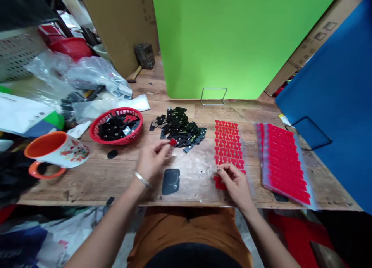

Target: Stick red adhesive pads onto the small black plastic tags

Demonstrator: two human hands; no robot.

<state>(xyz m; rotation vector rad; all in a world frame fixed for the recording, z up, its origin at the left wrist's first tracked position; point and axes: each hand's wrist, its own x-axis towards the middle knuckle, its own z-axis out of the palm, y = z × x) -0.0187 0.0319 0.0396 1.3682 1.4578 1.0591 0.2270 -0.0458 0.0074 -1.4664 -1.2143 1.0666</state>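
My left hand (152, 159), slightly blurred and wearing a bracelet, pinches a small red piece (173, 142) between thumb and fingers. Just beyond it lies a loose pile of small flat black pieces (181, 124). My right hand (236, 182) rests over the near part of a clear sheet with rows of red T-shaped pieces (228, 142). Its thumb and forefinger are drawn together at the sheet's left side; whatever is between them cannot be made out. A dark rounded patch (171, 182) lies on the table between the hands.
A red basket (94, 134) with black pieces stands left, beside an orange-and-white mug (62, 151). More red sheets (286, 163) are stacked at right. A green panel (232, 43) and a blue panel (334, 105) border the wooden table (116, 182). Plastic bags (90, 74) crowd the back left.
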